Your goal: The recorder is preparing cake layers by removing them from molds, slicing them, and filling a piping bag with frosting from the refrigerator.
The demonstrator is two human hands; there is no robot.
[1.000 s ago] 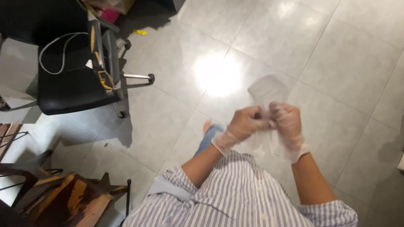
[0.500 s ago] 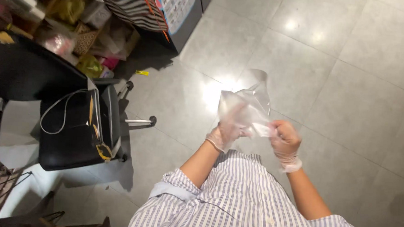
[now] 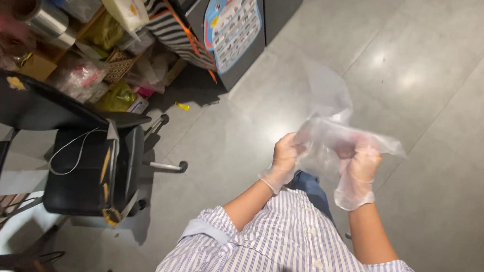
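Overhead, looking down at a person in a striped shirt (image 3: 291, 251) standing on a grey tiled floor (image 3: 451, 109). Both hands wear thin clear gloves and are raised in front of the chest. The left hand (image 3: 285, 158) pinches one edge of a clear plastic bag (image 3: 332, 125), fingers closed on it. The right hand (image 3: 360, 165) grips the bag's other side, partly wrapped in the film. The bag hangs stretched between the 2 hands, its top billowing upward above them. To the left stands a black office chair (image 3: 92, 166), and beyond it cluttered shelves (image 3: 74, 42) beside a dark cabinet (image 3: 243, 29).
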